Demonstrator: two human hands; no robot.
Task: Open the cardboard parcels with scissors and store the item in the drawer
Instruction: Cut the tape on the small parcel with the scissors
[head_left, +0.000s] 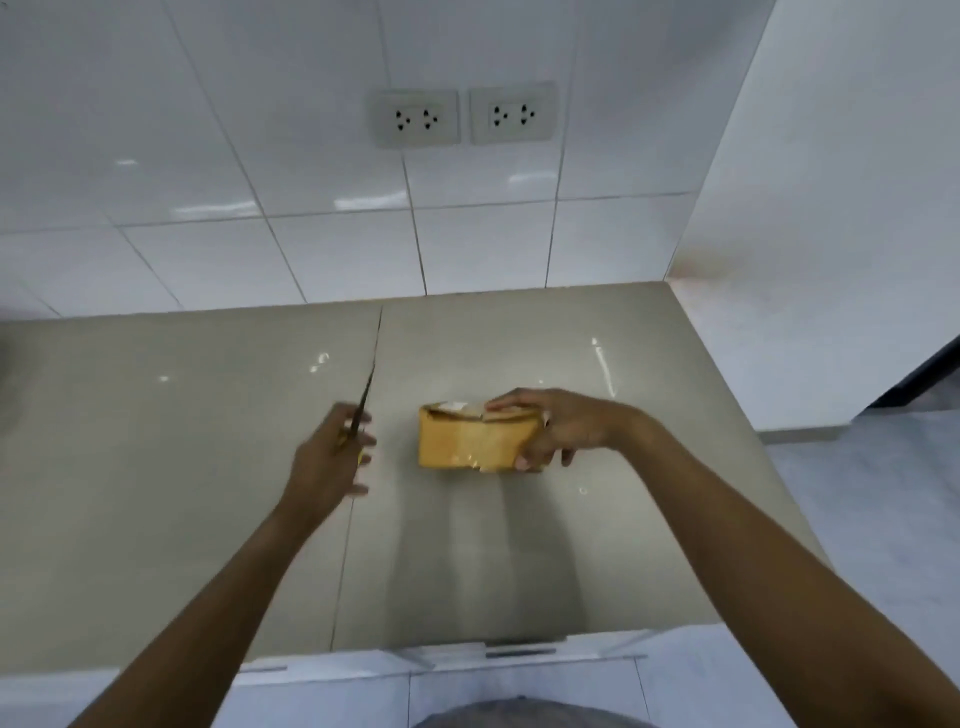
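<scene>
A small tan cardboard parcel (467, 439) stands on the grey countertop (182, 493), its top flaps torn and partly lifted. My right hand (558, 428) grips the parcel's right end, fingers over the top and thumb at the front. To the left, apart from the parcel, my left hand (330, 457) holds scissors (363, 397) with yellow handles. Their blades are together and point up and away from me. The parcel's contents are hidden.
White drawer fronts with metal handles (519, 652) run under the counter's front edge. A white tiled wall with two socket plates (460, 117) stands behind. The counter ends at the right, where a white wall (831, 208) and the floor (883, 519) show.
</scene>
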